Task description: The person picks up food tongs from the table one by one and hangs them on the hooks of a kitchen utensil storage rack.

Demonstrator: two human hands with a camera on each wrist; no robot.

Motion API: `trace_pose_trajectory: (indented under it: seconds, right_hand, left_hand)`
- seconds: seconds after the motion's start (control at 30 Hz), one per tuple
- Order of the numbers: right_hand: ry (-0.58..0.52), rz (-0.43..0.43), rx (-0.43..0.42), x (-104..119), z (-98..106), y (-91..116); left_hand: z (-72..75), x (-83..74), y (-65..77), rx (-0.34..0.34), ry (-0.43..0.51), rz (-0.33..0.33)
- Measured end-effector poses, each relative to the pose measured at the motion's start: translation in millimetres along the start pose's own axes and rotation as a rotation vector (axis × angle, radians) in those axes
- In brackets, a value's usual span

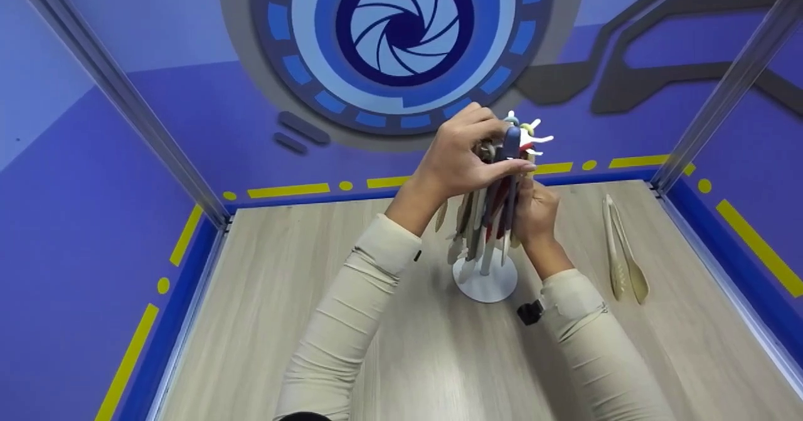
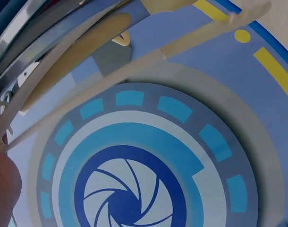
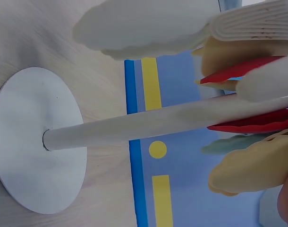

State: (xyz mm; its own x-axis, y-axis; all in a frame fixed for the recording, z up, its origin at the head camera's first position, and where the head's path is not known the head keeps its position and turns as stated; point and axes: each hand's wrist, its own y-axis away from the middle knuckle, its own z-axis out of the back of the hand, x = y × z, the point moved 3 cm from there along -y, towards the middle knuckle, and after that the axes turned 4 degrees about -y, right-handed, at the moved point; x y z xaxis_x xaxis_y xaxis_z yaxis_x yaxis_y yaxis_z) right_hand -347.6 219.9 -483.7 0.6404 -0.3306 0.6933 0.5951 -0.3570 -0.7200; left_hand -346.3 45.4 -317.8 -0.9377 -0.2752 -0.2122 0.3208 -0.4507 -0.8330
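A white stand (image 1: pixel 499 290) with a round base and upright pole carries a cluster of hanging tongs (image 1: pixel 465 220) in grey, beige, red and dark blue. My left hand (image 1: pixel 457 148) curls round their upper ends, its thumb reaching across the front below a dark blue handle (image 1: pixel 512 140). On the right side of the cluster my right hand (image 1: pixel 537 213) has its fingers curled at the tongs, partly hidden behind them. In the right wrist view a fingertip (image 3: pixel 287 201) lies against beige tongs (image 3: pixel 250 168) with scalloped ends. Red tongs (image 3: pixel 257 124) hang beside the pole (image 3: pixel 111 131).
A beige pair of tongs (image 1: pixel 621 258) lies spread on the wooden table (image 1: pixel 313 270), right of the stand. Blue printed panels (image 1: pixel 175 120) enclose the table at the back and sides, with metal posts (image 1: pixel 721 76) at the corners.
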Motion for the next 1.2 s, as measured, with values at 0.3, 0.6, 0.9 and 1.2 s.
trace_pose_trajectory:
  seconds: [0.3, 0.6, 0.9, 1.2]
  right_hand:
    - [0.009, -0.001, 0.028, 0, -1, 0]
    - [-0.016, 0.024, 0.034, 2, 3, 0]
    - [-0.023, -0.009, 0.028, -1, 6, 1]
    - [-0.044, -0.039, 0.035, 1, 6, 2]
  left_hand:
    - [-1.2, -3.1, 4.8, -0.021, -0.052, 0.021]
    - [-7.3, -11.1, 11.2, -0.088, -0.150, 0.030]
    - [-15.1, -13.9, 16.6, -0.129, -0.095, 0.097]
    - [-17.3, -12.6, 19.5, -0.156, -0.067, 0.096]
